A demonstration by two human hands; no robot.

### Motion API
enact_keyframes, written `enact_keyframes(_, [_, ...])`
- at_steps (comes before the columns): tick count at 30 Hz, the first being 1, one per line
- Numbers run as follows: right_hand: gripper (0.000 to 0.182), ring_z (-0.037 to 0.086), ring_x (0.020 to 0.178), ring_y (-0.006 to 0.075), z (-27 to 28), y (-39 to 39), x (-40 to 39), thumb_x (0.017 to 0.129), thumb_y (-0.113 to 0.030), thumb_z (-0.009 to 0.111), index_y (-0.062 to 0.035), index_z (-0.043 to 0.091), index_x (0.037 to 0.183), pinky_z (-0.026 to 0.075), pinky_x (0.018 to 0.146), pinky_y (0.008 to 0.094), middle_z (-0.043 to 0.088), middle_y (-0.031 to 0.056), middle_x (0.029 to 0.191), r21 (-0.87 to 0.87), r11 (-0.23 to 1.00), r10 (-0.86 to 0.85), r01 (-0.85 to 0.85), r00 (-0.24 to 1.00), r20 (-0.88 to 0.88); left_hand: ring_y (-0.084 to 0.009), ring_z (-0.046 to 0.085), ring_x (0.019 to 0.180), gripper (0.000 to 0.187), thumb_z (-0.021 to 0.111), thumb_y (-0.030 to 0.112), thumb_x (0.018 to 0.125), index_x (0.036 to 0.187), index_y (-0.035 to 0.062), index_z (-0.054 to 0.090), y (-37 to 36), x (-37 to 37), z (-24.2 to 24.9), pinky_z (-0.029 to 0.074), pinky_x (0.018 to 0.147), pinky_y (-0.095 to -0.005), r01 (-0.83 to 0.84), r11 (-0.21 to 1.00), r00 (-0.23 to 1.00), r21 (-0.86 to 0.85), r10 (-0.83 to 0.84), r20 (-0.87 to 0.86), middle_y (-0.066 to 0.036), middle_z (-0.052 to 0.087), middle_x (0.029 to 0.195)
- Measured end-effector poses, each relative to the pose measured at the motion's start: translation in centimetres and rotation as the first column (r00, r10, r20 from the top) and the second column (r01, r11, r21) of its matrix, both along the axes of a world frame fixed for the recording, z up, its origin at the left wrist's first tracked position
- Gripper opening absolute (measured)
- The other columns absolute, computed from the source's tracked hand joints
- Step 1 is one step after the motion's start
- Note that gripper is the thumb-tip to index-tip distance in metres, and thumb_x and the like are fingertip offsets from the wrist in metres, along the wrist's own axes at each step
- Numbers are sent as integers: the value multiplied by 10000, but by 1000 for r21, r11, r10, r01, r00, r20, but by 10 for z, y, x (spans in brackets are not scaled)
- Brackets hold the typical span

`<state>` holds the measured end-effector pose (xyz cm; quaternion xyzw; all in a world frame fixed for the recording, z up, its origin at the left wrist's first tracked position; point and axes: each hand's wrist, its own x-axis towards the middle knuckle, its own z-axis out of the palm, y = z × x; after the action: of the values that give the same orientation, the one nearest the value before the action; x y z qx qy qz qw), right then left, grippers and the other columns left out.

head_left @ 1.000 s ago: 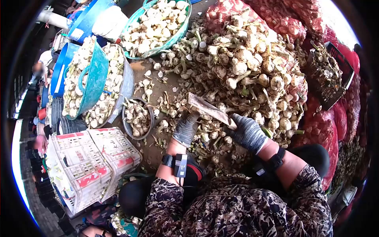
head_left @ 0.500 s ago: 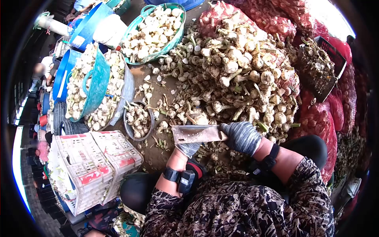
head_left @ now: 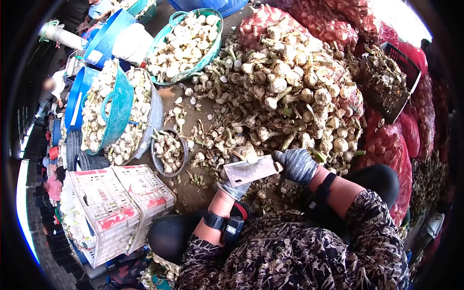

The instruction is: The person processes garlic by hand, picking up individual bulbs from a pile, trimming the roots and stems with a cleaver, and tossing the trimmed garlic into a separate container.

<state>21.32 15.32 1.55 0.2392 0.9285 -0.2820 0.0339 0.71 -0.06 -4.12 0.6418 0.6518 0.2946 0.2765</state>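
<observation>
My right hand (head_left: 297, 166), in a grey knit glove, is closed around the handle of a cleaver (head_left: 251, 170). Its broad, stained blade points left and lies across my left hand (head_left: 234, 188), gloved the same way, covering most of the fingers. Just beyond the blade's upper edge shows a pale garlic bulb (head_left: 250, 154), which the left hand grips. A large heap of garlic bulbs (head_left: 290, 92) with stems rises in front of both hands. Loose bulbs and trimmings lie beneath them.
At left are a round bowl (head_left: 185, 153) of garlic, a teal basket (head_left: 121, 104), another green basket (head_left: 218, 43) and a white crate (head_left: 104, 193). Red mesh sacks (head_left: 386, 154) and a black crate (head_left: 398, 104) line the right. Other people sit far left.
The cleaver has shifted right and tilted, its left end now lower. The garlic bulb beyond the blade has come into clearer view, and my left hand has moved slightly right.
</observation>
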Motion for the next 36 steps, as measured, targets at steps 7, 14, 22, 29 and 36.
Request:
enact_keyframes(7, [259,692,766,376,-54,40,12,877,-254,636,-109,632,1091,543,666,467,701,177,813,2,924,-380,383,916,127,-213,632,954,583,811,189,816,1270,15,488,11,18,77,526,860,-335,-325,946,893,5,306,330,-115,643,1057])
enact_keyframes(14, [328,686,829,345,-2,14,-14,879,-259,693,-79,638,1149,542,718,407,698,191,904,-253,891,-427,376,885,-186,-177,588,1013,573,799,205,829,1284,31,497,16,-13,81,501,908,-331,-427,903,758,-46,385,527,-91,616,1130])
enact_keyframes(22, [315,668,741,376,5,-28,-15,837,-296,703,-114,650,1089,532,644,456,670,168,776,-220,962,-209,163,956,-205,-245,596,1115,353,515,232,1009,1298,28,518,4,-43,11,482,986,-364,-463,877,622,-132,427,656,-151,599,1240])
enact_keyframes(29, [283,660,718,384,7,-30,-18,831,-303,694,-116,628,1033,528,620,456,661,159,770,-171,967,-229,190,940,-254,-242,611,1051,351,536,304,998,1225,37,553,25,17,63,502,976,-420,-317,725,-438,-611,459,773,-127,619,1137])
enact_keyframes(36, [223,655,801,333,-49,1,-1,918,-198,586,-57,589,1091,525,728,417,651,149,817,-429,773,-396,468,884,249,-145,526,616,360,561,411,969,1160,106,588,25,5,65,518,675,-355,-136,942,-334,-306,248,910,4,564,756])
